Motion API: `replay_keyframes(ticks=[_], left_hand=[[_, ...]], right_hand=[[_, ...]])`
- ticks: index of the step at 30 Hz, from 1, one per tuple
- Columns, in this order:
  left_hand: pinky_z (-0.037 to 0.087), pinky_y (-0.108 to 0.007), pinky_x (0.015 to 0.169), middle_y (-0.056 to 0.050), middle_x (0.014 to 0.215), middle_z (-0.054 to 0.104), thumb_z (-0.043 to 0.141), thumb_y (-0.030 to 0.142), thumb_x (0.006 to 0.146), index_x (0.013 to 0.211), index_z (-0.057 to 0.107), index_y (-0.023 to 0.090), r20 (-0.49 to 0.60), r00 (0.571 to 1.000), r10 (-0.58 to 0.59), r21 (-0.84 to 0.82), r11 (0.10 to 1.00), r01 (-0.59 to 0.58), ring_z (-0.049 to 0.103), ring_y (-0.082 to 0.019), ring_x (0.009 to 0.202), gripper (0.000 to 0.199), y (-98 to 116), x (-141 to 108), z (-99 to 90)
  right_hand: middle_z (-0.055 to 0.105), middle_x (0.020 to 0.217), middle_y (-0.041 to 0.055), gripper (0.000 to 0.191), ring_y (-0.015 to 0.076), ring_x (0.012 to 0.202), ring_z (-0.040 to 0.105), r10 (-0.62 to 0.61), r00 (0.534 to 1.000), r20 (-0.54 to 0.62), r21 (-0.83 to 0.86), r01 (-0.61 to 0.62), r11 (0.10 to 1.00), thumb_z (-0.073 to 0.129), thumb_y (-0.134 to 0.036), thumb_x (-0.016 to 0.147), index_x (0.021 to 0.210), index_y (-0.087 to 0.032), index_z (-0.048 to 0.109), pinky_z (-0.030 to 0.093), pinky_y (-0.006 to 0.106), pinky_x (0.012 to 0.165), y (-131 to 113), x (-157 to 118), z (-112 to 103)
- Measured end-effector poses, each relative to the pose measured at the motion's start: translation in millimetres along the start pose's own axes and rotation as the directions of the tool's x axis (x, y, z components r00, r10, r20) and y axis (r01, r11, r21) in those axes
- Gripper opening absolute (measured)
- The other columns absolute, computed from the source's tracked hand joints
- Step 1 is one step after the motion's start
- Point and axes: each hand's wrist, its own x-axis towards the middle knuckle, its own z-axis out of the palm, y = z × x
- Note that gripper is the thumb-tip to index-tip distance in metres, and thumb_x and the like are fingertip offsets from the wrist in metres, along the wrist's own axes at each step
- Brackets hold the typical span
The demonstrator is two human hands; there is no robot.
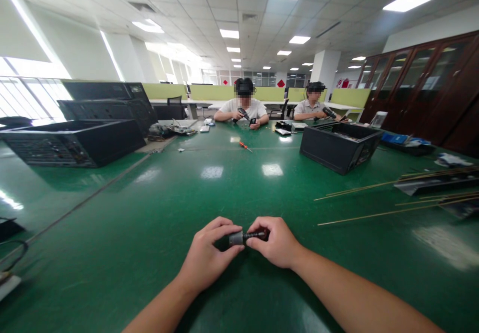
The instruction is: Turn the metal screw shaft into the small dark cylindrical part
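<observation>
Just above the green table (157, 253), my left hand (209, 248) grips a short grey metal cylinder (235, 239) between thumb and fingers. A dark, ridged shaft (254, 235) runs out of the cylinder's right side and looks like a rod with a coil or thread on it. My right hand (275, 241) is closed round this shaft, and its fingers hide the far end. Cylinder and shaft lie in line, roughly level. Whether they are one piece or two fitted together, I cannot tell.
Ahead lies an orange-handled screwdriver (245, 146). Black computer cases stand at left (75, 141) and right (339, 146). Thin brass-coloured rods (359, 219) stick out from the right. Two people sit across the table, one (241, 108) opposite, another (314, 106) further right, both holding dark tools.
</observation>
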Motion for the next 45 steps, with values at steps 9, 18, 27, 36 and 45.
replay_keyframes(ticks=[9,18,27,36,45], left_hand=[[0.052,-0.028,0.081,-0.002,0.097,0.066,0.074,0.018,0.076,0.098,0.074,0.026,0.010,1.000,-0.019,0.007,1.000,0.019,0.064,-0.017,0.089,0.024,0.5,0.1,-0.2],[0.053,-0.028,0.079,-0.003,0.096,0.066,0.073,0.021,0.077,0.098,0.074,0.024,-0.021,1.000,0.012,0.024,1.000,-0.011,0.065,-0.018,0.087,0.022,2.4,0.9,-2.6],[0.054,-0.028,0.078,-0.004,0.095,0.067,0.073,0.021,0.076,0.097,0.074,0.024,-0.022,1.000,0.014,0.024,1.000,-0.013,0.065,-0.018,0.086,0.021,0.5,0.5,-2.9],[0.054,-0.029,0.079,-0.004,0.096,0.067,0.073,0.021,0.076,0.098,0.074,0.024,-0.023,1.000,0.009,0.034,0.999,-0.008,0.065,-0.019,0.088,0.022,0.9,1.4,-4.4],[0.054,-0.028,0.079,-0.003,0.095,0.067,0.074,0.022,0.075,0.097,0.075,0.025,-0.032,0.999,0.021,0.037,0.999,-0.020,0.066,-0.018,0.087,0.022,0.4,1.3,-5.8]], right_hand=[[0.066,0.070,-0.0004,0.007,0.0136,0.063,0.058,0.006,1.000,0.000,0.015,-0.006,1.000,0.071,-0.019,0.072,0.079,-0.017,0.071,0.043,0.023,0.060,0.1,-0.7,-0.3],[0.065,0.068,-0.0010,0.006,0.0130,0.061,0.056,0.045,0.999,0.004,0.072,-0.046,0.996,0.070,-0.020,0.073,0.078,-0.017,0.070,0.042,0.023,0.058,0.6,0.2,0.1],[0.064,0.067,-0.0011,0.006,0.0127,0.060,0.055,0.061,0.998,0.011,0.083,-0.062,0.995,0.070,-0.020,0.073,0.078,-0.017,0.070,0.041,0.022,0.056,2.2,-0.2,0.6],[0.063,0.066,-0.0012,0.006,0.0123,0.059,0.054,0.062,0.998,0.000,0.082,-0.062,0.995,0.069,-0.020,0.073,0.078,-0.017,0.069,0.041,0.022,0.055,2.5,0.2,1.3],[0.063,0.067,-0.0010,0.006,0.0127,0.059,0.054,0.073,0.997,0.003,0.091,-0.073,0.993,0.069,-0.021,0.074,0.078,-0.017,0.069,0.041,0.023,0.055,-0.3,-0.4,0.9]])
